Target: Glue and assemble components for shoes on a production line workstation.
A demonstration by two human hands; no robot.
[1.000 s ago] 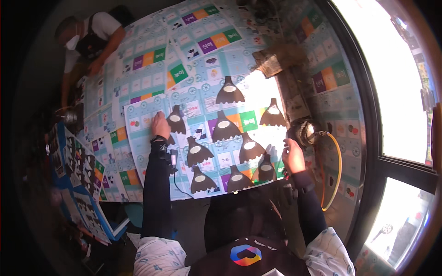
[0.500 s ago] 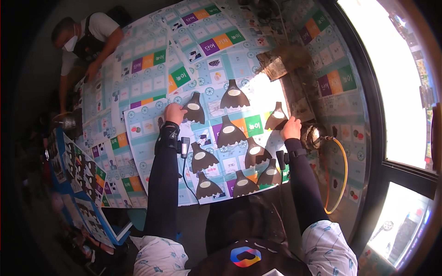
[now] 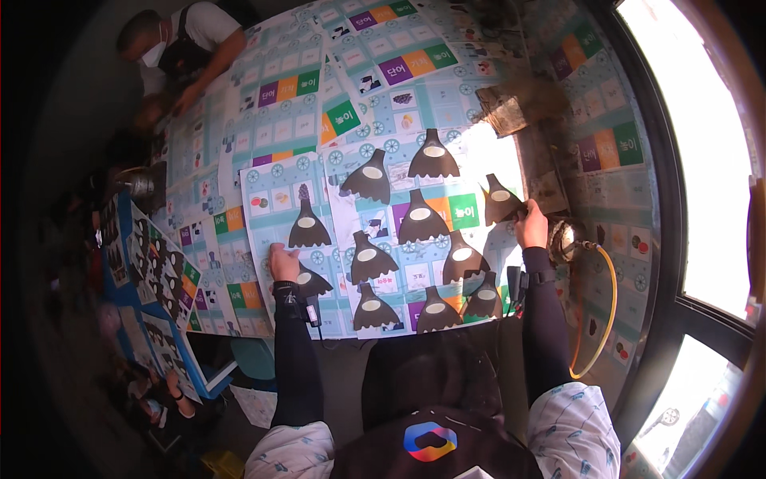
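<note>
Several dark brown, bell-shaped cutouts point(image 3: 423, 219) lie on printed sheets point(image 3: 335, 164). Each has a narrow neck, a scalloped lower edge and a pale oval. At the left, my left hand point(image 3: 283, 262) has its fingers curled together over the neck of a low cutout point(image 3: 314, 282), hiding that end. Another cutout point(image 3: 309, 227) lies just above this hand. On the right side, my right hand point(image 3: 533, 227) pinches the lower right corner of a tilted cutout point(image 3: 501, 201). The other cutouts sit between my hands, some overlapping slightly at the lower right.
A masked co-worker point(image 3: 191, 48) leans over the table's far left. A yellow hose point(image 3: 613, 307) runs from a metal fitting point(image 3: 568, 238) beyond my right hand. A wooden block point(image 3: 503, 112) stands at the back right. A blue-framed board point(image 3: 152, 295) stands at left.
My left hand has left the upper-left cutout and come down to a lower one. That upper-left cutout now lies tilted. My right hand stays at the same cutout's corner. The whole view has shifted.
</note>
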